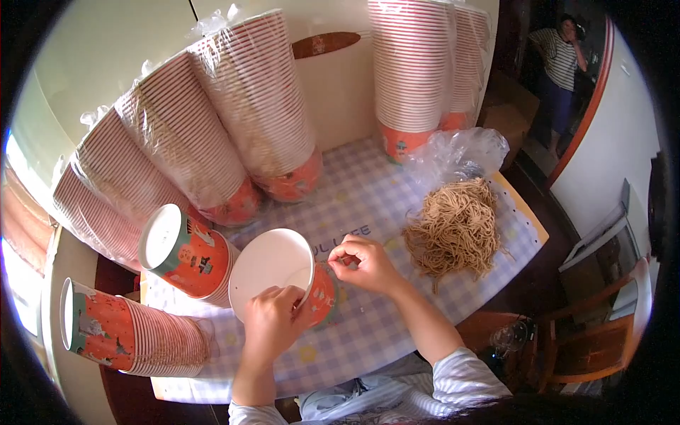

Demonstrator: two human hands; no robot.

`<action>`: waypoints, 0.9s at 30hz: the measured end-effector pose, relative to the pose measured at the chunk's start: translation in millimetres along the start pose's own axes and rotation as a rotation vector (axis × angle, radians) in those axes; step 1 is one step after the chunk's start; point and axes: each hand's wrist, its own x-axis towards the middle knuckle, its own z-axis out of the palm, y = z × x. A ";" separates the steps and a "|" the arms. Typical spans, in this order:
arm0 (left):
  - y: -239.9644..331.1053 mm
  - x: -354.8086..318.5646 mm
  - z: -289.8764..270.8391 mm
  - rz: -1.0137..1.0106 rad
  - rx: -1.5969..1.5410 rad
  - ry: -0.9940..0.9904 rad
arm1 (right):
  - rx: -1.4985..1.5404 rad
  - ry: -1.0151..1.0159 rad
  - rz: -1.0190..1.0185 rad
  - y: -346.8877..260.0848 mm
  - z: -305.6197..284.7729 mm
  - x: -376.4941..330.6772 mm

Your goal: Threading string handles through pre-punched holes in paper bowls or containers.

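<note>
Fingers (289,295) of the left hand (271,319) grasp the near rim of a cup (271,258) at the middle of the table, its white mouth tilted left. The right hand (367,263) is curled just right of that rim, fingertips drawn close together; whether they grasp something thin, I cannot tell. Farther right lies a pile of tan strings (457,227), a clear bag (460,150) at its far side. Left stand two upside-down stacks, one nearer (142,329), one farther (195,258), all on checked cloth (368,322).
</note>
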 end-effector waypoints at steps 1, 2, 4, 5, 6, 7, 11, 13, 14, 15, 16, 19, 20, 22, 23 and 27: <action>0.3 -0.1 -0.2 -0.001 0.000 0.000 | 0.000 -0.001 0.000 -1.1 -0.4 -0.2; 0.6 -0.1 -0.3 0.008 0.012 -0.004 | -0.014 -0.026 0.022 -2.5 -1.4 -0.5; 0.9 -0.4 -1.0 0.017 0.025 -0.005 | -0.029 -0.052 0.040 -3.6 -2.2 -0.5; 0.9 -0.8 -1.3 0.020 0.025 -0.007 | -0.022 -0.050 0.040 -3.6 -2.1 -0.6; 0.9 -1.0 -1.5 0.022 0.025 -0.008 | -0.016 -0.048 0.040 -3.5 -2.1 -0.6; 0.7 -1.3 -1.0 0.023 0.025 -0.007 | -0.017 -0.048 0.039 -2.9 -2.2 -0.8; 0.4 -1.2 -0.4 0.029 0.022 -0.004 | -0.029 -0.060 0.026 -2.4 -3.3 -0.8; 0.2 -1.0 0.0 0.046 0.024 -0.001 | -0.031 -0.065 0.031 -2.1 -3.9 -0.8; 0.0 -0.9 0.4 0.043 0.022 -0.013 | -0.028 -0.070 0.030 -1.5 -4.2 -0.9; -0.2 -0.7 1.0 0.039 0.018 -0.026 | -0.025 -0.075 0.029 -0.6 -4.2 -1.0; 0.3 -1.1 0.1 0.037 0.020 -0.023 | -0.023 -0.078 0.026 0.3 -3.0 -0.7; 1.2 -1.9 -0.6 0.032 0.030 -0.031 | -0.005 -0.039 -0.037 2.3 0.3 -0.6; 0.9 -2.0 0.7 0.042 0.037 -0.044 | -0.002 -0.042 -0.027 1.9 0.0 -0.6; 2.5 -1.7 2.1 0.048 0.044 -0.053 | 0.001 -0.049 -0.020 3.1 -0.1 -0.7; 4.5 -1.0 2.6 0.067 0.030 -0.065 | 0.009 -0.049 -0.041 5.7 0.4 -0.8; 4.7 -3.5 4.4 0.093 -0.002 -0.120 | 0.111 -0.102 0.020 4.5 -1.6 -1.8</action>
